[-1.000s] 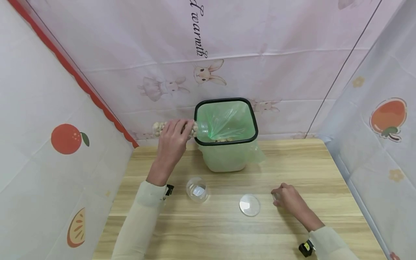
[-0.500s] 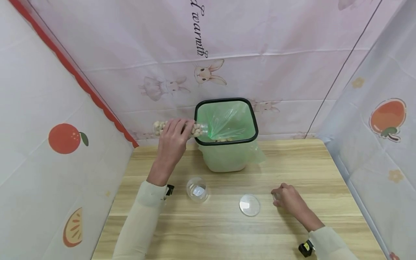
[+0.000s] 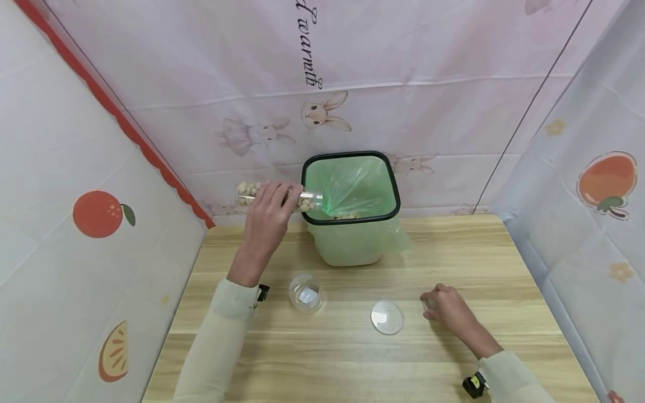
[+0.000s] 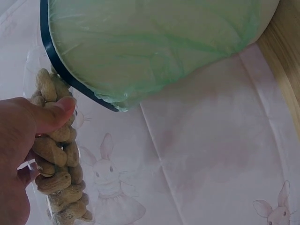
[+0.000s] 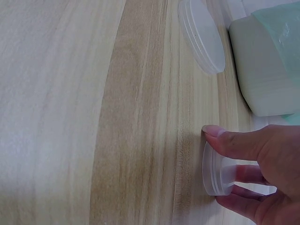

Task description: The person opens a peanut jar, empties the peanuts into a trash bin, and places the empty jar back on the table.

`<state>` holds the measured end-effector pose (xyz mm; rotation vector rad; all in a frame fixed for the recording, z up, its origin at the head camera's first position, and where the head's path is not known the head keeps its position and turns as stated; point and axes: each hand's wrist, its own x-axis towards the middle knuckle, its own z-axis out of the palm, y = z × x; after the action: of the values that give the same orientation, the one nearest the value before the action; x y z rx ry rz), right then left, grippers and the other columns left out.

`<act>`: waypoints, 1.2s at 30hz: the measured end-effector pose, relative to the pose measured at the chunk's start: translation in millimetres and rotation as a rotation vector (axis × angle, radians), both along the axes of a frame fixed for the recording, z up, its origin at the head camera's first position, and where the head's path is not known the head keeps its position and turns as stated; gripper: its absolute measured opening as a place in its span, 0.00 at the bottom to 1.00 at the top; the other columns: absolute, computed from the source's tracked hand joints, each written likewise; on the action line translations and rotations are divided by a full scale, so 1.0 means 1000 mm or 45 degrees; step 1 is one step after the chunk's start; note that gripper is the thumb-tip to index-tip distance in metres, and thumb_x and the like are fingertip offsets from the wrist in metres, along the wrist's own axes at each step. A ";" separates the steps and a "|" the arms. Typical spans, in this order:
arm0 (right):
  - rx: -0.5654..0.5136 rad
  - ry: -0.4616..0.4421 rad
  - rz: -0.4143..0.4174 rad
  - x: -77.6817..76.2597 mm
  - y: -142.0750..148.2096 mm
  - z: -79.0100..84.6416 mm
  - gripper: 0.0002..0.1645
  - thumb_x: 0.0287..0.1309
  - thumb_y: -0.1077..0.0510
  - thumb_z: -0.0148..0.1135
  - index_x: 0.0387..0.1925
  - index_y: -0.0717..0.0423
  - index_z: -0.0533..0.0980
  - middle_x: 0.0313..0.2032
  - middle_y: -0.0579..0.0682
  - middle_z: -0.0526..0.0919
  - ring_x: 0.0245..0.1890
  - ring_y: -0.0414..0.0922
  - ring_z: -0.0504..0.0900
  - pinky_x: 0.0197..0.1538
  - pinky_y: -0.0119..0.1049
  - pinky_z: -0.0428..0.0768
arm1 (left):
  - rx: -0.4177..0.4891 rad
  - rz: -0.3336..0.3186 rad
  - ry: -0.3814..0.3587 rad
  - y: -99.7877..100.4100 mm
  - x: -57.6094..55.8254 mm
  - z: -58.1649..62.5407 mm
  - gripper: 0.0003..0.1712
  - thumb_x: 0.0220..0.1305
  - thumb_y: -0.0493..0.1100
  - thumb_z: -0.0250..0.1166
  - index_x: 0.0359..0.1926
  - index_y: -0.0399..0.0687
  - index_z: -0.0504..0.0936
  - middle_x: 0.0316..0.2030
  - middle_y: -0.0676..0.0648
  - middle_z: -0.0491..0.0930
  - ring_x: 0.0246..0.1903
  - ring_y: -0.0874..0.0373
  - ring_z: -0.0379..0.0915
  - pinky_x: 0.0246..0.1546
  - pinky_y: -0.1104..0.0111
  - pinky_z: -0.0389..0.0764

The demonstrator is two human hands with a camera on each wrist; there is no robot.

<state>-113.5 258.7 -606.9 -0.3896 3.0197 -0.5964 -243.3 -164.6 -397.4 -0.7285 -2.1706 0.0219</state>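
My left hand (image 3: pixel 267 221) grips a clear plastic jar (image 3: pixel 243 193) part-filled with unshelled peanuts (image 4: pixel 52 150). The jar lies nearly on its side, its open mouth over the left rim of a bin (image 3: pixel 353 246) with a green liner and a black rim. Pale peanuts (image 3: pixel 347 216) show inside the bin. In the left wrist view, my thumb lies along the jar and the mouth is partly hidden behind the rim. My right hand (image 3: pixel 452 310) pinches a small clear round lid (image 5: pixel 213 171) by its edge, close over the table.
A second clear round lid (image 3: pixel 387 318) lies on the wooden table (image 3: pixel 327 364), left of my right hand. A clear round container (image 3: pixel 305 294) stands in front of the bin. Printed cloth walls (image 3: pixel 453 112) rise behind and on both sides.
Peanuts inside the jar have slid toward its mouth, leaving more bare space along the upper side. The left hand has shifted up very slightly. The right hand keeps its place with the lid.
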 end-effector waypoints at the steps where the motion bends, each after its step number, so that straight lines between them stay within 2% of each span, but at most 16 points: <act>1: 0.001 -0.001 0.000 0.000 0.000 0.000 0.20 0.45 0.58 0.84 0.43 0.55 0.89 0.37 0.55 0.85 0.35 0.50 0.83 0.39 0.49 0.86 | 0.000 -0.002 0.004 0.000 0.000 0.000 0.19 0.74 0.29 0.57 0.61 0.44 0.82 0.53 0.41 0.85 0.56 0.44 0.81 0.68 0.51 0.77; 9: -0.016 -0.010 -0.009 0.001 0.000 0.002 0.20 0.45 0.58 0.83 0.43 0.55 0.89 0.36 0.55 0.85 0.35 0.50 0.83 0.39 0.49 0.86 | -0.021 -0.005 0.040 0.000 -0.001 0.000 0.21 0.72 0.27 0.58 0.60 0.45 0.83 0.53 0.41 0.85 0.55 0.44 0.81 0.69 0.51 0.77; 16: -0.017 -0.020 -0.019 0.001 0.000 -0.001 0.20 0.46 0.58 0.83 0.44 0.55 0.89 0.37 0.55 0.85 0.36 0.50 0.82 0.39 0.49 0.85 | -0.040 0.005 0.023 0.001 0.000 0.000 0.21 0.74 0.26 0.54 0.61 0.46 0.82 0.54 0.42 0.84 0.57 0.45 0.80 0.70 0.51 0.76; 36: -0.017 0.012 -0.018 0.001 0.000 -0.002 0.20 0.45 0.58 0.84 0.43 0.55 0.89 0.36 0.55 0.85 0.36 0.51 0.83 0.40 0.49 0.86 | -0.004 -0.010 0.043 0.003 0.001 0.001 0.18 0.75 0.29 0.55 0.58 0.46 0.84 0.54 0.43 0.86 0.56 0.46 0.81 0.69 0.52 0.76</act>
<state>-112.6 259.1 -609.0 -0.3725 3.0312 -0.6173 -242.3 -161.2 -396.0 -0.7330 -2.1360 0.0332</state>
